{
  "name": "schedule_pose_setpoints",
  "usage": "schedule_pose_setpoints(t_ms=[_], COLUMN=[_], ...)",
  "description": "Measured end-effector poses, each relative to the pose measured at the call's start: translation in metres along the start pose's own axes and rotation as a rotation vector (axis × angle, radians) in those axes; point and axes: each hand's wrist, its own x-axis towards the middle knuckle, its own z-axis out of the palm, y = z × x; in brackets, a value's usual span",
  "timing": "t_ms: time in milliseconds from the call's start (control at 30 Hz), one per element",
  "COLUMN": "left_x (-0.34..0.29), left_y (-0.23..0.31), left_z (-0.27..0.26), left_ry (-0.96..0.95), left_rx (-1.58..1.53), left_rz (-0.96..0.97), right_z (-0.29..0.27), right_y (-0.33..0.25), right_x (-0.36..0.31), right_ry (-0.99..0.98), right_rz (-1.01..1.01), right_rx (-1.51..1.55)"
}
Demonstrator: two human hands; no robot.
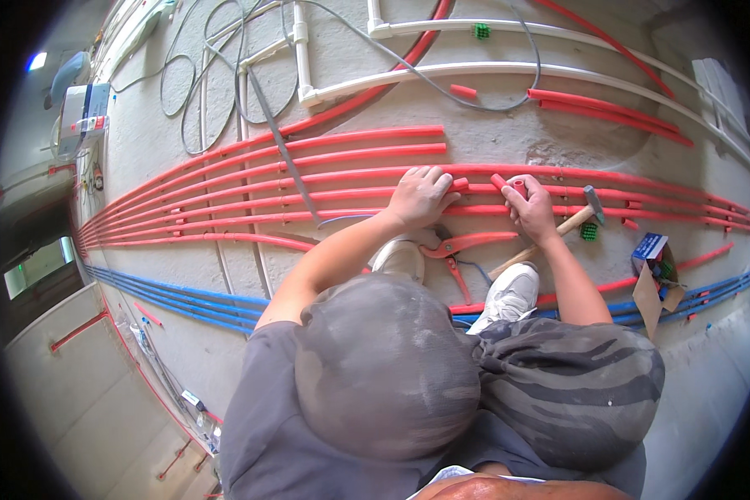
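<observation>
Smooth plastic red pipes (pixel 392 152), rough concrete floor (pixel 483 133), wooden hammer handle (pixel 573 221)

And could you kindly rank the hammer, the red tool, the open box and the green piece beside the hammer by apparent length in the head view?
1. Hammer
2. Red tool and open box: too alike to rank
3. Green piece, clearly smallest

Red pipes (pixel 350 175) and blue pipes (pixel 192 289) across a bare floor (pixel 492 143) show a building site.

Red pipes (pixel 425 150) and blue pipes (pixel 225 295) line the grey floor (pixel 492 142).
</observation>
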Motion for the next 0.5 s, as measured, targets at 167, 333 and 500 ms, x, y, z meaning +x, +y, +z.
schedule_pose_setpoints(t_ms=[167, 333, 500], left_x=[0.002, 0.002, 0.0044], left_y=[-0.0007, 0.0025, 0.0024], left_z=[0.0008, -0.0014, -0.002], left_ry=[-0.018, -0.005, -0.023], left_rx=[0.023, 0.001, -0.002], left_rz=[0.007, 0.007, 0.014], right_z=[-0.001, -0.0009, -0.0052], right_y=[0.0004, -0.0032, 0.0007], right_x=[-0.0001, -0.001, -0.0011], right_ry=[0.001, 0.0, 0.007], right_rz=[0.022, 0.019, 0.004], right_rx=[0.039, 0.033, -0.022])
